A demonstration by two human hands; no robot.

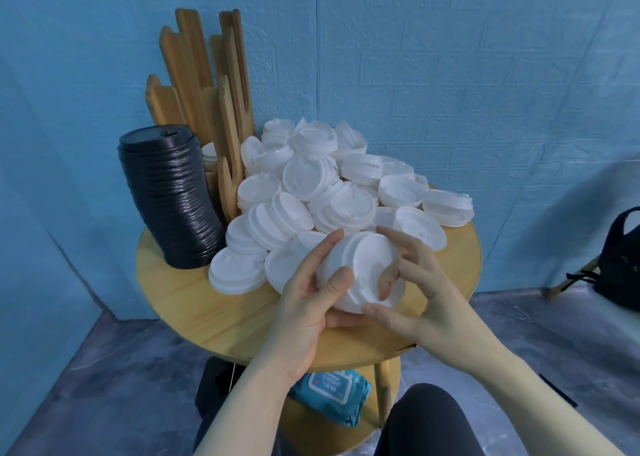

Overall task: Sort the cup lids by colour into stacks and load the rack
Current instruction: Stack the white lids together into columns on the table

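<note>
1. Left hand (304, 303) and right hand (412, 292) both clasp a short white lid stack (360, 272), its axis tilted toward the person.
2. Loose white lids (322, 192) lie just beyond the grip; the black stack (169, 199) and wooden rack (207, 84) are up-left, nearer the left hand.
3. Round wooden tabletop (194, 303); blue walls close behind.

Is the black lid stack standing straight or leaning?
Leaning. The black lid stack bows leftward toward its top, its base still on the table.
</note>
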